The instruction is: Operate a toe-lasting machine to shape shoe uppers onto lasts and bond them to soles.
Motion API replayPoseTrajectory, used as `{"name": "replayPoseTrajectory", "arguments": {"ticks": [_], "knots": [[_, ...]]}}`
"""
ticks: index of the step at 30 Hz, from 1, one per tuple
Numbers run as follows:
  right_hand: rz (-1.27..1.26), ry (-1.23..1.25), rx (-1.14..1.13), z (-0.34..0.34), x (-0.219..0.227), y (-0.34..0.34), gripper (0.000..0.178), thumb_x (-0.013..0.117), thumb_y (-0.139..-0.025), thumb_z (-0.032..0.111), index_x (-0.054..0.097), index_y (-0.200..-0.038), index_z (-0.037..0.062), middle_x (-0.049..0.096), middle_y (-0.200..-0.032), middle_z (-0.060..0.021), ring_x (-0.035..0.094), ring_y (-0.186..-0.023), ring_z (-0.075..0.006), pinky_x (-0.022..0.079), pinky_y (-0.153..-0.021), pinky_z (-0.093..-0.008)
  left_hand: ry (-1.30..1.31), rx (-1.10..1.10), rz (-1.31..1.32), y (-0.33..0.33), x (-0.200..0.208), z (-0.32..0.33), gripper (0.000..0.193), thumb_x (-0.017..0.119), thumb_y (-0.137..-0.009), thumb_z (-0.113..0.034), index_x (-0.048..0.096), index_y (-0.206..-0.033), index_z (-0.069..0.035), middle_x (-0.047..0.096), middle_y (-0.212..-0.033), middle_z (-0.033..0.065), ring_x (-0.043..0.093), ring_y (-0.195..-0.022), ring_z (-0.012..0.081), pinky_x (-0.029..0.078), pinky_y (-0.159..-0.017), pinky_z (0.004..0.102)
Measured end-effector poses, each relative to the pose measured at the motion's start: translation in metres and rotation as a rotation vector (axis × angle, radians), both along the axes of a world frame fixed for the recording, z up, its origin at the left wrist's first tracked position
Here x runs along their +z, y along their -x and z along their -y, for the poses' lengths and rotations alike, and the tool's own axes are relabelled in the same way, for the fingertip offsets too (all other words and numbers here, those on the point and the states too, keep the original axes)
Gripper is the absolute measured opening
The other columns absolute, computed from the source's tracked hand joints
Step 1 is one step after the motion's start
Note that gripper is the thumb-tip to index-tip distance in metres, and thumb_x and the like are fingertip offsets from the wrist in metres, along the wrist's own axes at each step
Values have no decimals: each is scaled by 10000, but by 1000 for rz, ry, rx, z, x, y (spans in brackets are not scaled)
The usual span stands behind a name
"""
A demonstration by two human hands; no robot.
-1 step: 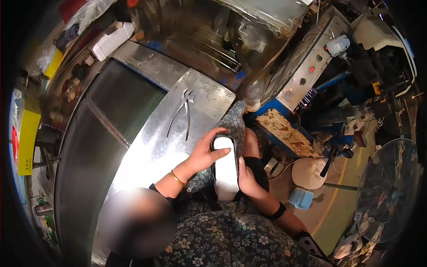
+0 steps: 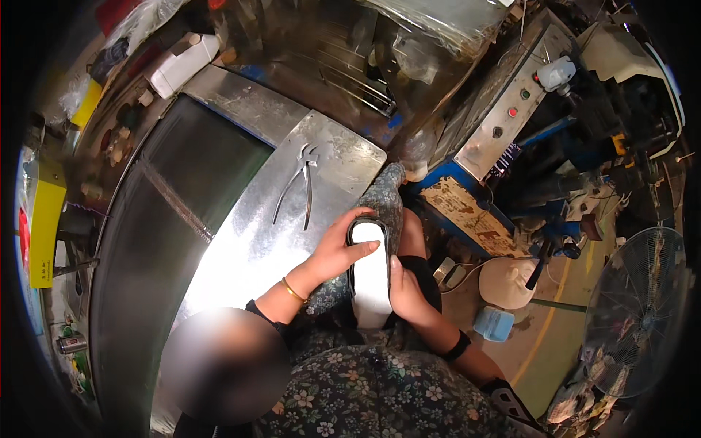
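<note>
An unfinished shoe is held upright over my lap, its long white underside facing up and a dark rim round its rounded end. My left hand wraps the far end, with its thumb pressed on the white surface. My right hand grips the near right side, its thumb along the dark edge; the other fingers are hidden beneath. Beyond my left hand, a pair of pincers lies on the shiny metal table, handles toward me.
A dark conveyor belt runs along the left. Ahead on the right stands a machine with a button panel. A beige container, a light blue tub and a large fan are on the right. A white jug stands at the far left.
</note>
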State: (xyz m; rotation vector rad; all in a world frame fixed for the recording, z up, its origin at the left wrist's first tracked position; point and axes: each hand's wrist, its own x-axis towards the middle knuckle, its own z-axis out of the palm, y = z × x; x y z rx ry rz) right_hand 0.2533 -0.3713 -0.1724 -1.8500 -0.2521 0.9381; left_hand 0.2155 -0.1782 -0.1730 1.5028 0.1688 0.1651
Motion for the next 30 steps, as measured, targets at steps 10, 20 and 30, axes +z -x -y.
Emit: {"name": "replayPoseTrajectory", "arguments": {"ticks": [10,20,30], "knots": [[791,268,226,-1,13,1,497,530,-935,250,418,-1312,-55,654,-901,-242,650,-793,-417,534,-702,-420,-210,-137,-99,-13,7,-8,571,713,-851,-172,438,-1333,-37,569,-1159,77,524,-1056,159,440,-917,297],[188,-261,-47,-28,12,5,629,426,-1004,306,162,-1464,-32,507,-1271,-294,532,-1157,-356,406,-974,-378,-517,299,-652,13,27,19,535,354,-1002,-390,643,-1039,59,651,-1045,275,627,-986,411,485,-890,421],[737,-172,22,-46,-4,30,625,451,-972,268,182,-1447,-36,540,-1171,-360,543,-1049,-510,450,-879,-490,-1016,380,-295,65,9,31,413,464,-936,-257,525,-1131,101,640,-757,247,640,-691,395,516,-641,481]]}}
